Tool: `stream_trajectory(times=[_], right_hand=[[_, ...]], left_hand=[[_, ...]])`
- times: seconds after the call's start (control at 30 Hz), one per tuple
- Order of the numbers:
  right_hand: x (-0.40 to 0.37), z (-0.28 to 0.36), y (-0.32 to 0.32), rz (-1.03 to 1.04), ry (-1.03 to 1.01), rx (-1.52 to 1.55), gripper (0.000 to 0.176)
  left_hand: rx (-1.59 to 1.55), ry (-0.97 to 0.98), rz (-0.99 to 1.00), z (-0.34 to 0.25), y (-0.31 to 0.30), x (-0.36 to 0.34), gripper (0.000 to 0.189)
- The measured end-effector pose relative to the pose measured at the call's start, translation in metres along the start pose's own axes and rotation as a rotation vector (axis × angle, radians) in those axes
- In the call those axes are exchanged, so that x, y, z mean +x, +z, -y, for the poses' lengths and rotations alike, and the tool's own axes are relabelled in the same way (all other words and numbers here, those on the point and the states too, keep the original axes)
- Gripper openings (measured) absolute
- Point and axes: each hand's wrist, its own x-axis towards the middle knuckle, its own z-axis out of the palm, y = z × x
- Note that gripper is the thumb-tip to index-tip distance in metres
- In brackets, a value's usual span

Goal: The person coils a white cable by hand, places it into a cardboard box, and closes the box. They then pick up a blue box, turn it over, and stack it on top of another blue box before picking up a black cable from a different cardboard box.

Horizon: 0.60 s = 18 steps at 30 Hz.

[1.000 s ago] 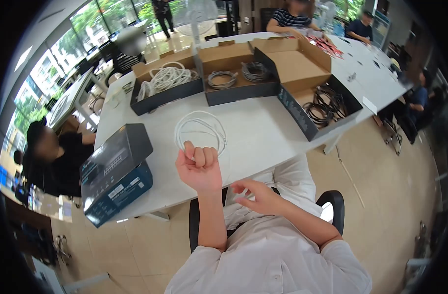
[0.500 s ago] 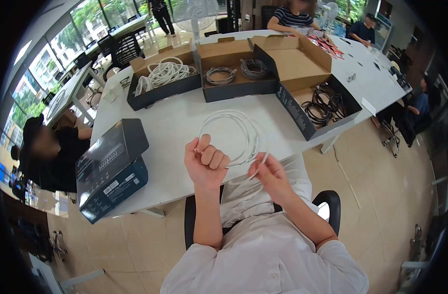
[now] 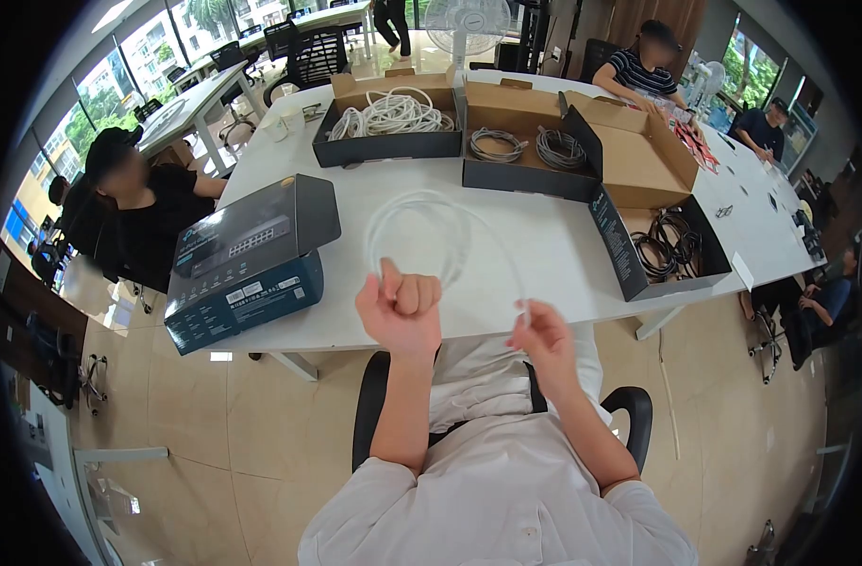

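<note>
Loops of white cable (image 3: 419, 196) rise above the table edge in front of me, smeared by motion. My left hand (image 3: 402, 307) is closed in a fist around the lower left of the loops. From the coil one strand arcs over to the right and runs down to my right hand (image 3: 544, 335), whose thumb and fingers pinch it. The cable's ends cannot be made out. Both hands are held near the table's front edge, above my lap.
On the white table (image 3: 535, 245) stand open boxes: one with white cables (image 3: 393, 115), one with grey coils (image 3: 495, 146), one with black cables (image 3: 669, 247). A dark switch box (image 3: 251, 264) stands left, near a seated person (image 3: 133, 208). Others sit farther back.
My right hand has moved slightly right, drawing a strand out from the coil, and the loops look wider. My left hand stays closed on the cable. The head view has shifted.
</note>
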Motion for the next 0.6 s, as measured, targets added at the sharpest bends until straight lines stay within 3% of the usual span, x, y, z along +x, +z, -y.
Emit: stream_trajectory(times=[0.13, 0.27, 0.47, 0.6], right_hand=[[-0.013, -0.012, 0.024, 0.277, 0.223, 0.017, 0.027], [-0.013, -0.018, 0.031, 0.356, 0.354, 0.106, 0.026], [-0.004, -0.009, 0.022, -0.097, 0.318, 0.16, 0.028], [0.0, -0.01, 0.004, -0.141, 0.265, 0.075, 0.032]], left_hand=[[0.343, 0.398, 0.1, -0.003, 0.001, -0.006, 0.036], [0.434, 0.432, 0.131, 0.006, 0.009, -0.01, 0.036], [0.404, 0.281, 0.196, 0.031, 0.013, -0.009, 0.035], [0.203, 0.216, 0.133, 0.032, 0.018, -0.004, 0.035]])
